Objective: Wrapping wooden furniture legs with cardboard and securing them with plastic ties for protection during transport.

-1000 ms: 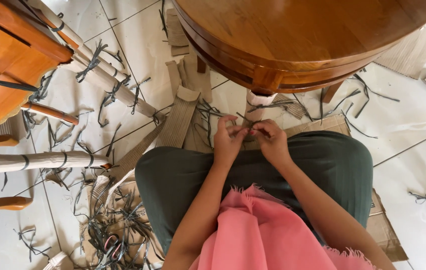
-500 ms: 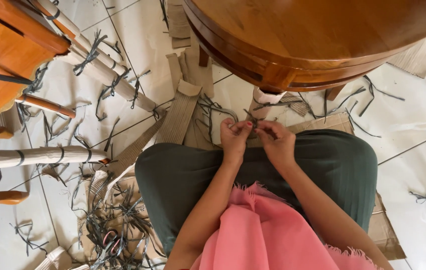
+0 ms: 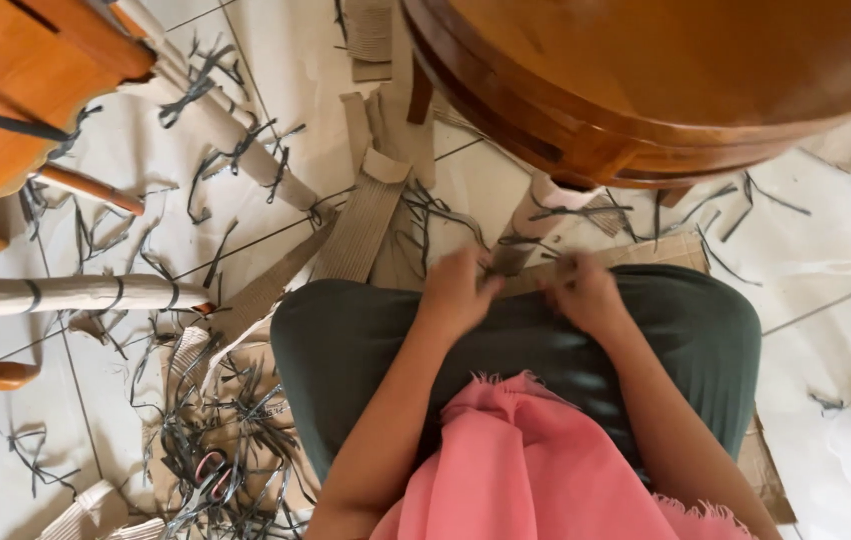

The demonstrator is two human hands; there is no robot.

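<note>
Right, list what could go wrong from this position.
Scissors lie half buried in the pile of dark strips beside the person's leg, so a blind reach there might meet the blades. Both hands, left hand and right hand, are blurred, working at a thin strip, which might snap or slip. The round wooden table overhangs close above; rising could mean a bump.

Above our hands the round wooden table (image 3: 666, 80) overhangs closely; its wrapped leg (image 3: 536, 215) blocks ahead, cardboard strips (image 3: 361, 225) crowd leftward, and open floor (image 3: 826, 270) lies rightward.
</note>
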